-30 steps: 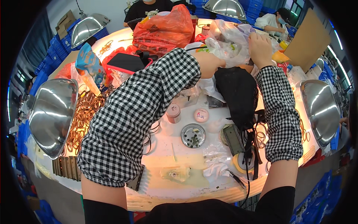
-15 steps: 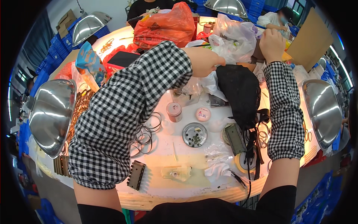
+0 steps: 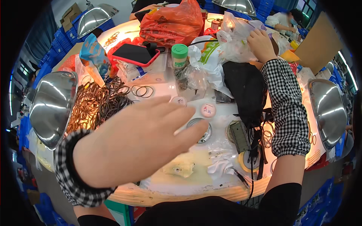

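Observation:
My left hand (image 3: 141, 141) is raised over the front middle of the table, close to the camera. Its fingers are spread and hold nothing. At the far right, my right hand (image 3: 261, 44) has its fingers bent over a crumpled white plastic bag (image 3: 233, 41); the fingertips are partly hidden in it. A black cloth bag (image 3: 244, 84) lies just below that wrist. Under the left fingers a round metal dish (image 3: 206, 136) is partly covered, with a pink-lidded round box (image 3: 208, 110) and a pinkish jar (image 3: 179, 101) beyond it.
Brown and black cord rings (image 3: 96, 101) are heaped at the left. Behind them lie a red-cased phone (image 3: 136, 54), a green-lidded jar (image 3: 179, 55) and a red plastic bag (image 3: 173, 24). Metal lamp shades (image 3: 52, 109) flank the table. A person (image 3: 283, 22) sits across, at the far right.
My left hand has come back from the far middle toward me, its fingers spreading, uncovering the green-lidded jar. My right hand has shifted left onto the white plastic bag.

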`<state>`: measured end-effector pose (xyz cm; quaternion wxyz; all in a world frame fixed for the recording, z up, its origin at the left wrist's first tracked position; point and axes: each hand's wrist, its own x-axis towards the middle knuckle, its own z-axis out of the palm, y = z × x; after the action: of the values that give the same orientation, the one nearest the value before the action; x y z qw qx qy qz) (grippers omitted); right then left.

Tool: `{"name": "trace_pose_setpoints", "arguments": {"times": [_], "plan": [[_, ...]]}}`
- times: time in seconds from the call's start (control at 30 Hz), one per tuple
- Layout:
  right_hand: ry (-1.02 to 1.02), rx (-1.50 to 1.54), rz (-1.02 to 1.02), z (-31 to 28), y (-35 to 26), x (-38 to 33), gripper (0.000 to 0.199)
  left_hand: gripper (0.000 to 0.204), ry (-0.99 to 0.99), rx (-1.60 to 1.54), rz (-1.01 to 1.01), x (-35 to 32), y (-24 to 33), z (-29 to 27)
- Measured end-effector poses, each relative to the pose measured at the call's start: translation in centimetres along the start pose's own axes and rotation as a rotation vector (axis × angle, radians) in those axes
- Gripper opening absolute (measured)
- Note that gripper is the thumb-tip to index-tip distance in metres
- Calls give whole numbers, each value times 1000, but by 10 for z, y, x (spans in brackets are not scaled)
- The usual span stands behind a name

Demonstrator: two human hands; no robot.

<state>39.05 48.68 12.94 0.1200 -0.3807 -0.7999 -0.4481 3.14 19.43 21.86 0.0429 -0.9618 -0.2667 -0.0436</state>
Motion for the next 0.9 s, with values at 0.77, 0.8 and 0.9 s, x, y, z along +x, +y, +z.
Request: {"name": "trace_pose_setpoints", "arguments": {"times": [0.77, 0.8, 0.9], "plan": [[-75, -106, -120, 18, 3, 1, 7, 45, -80, -549, -352, -130, 67, 46], [-91, -94, -128, 15, 1, -1, 7, 45, -51, -592, -376, -133, 67, 50], [-3, -147, -112, 8, 1, -5, 7, 44, 50, -668, -392, -134, 67, 65]]}}
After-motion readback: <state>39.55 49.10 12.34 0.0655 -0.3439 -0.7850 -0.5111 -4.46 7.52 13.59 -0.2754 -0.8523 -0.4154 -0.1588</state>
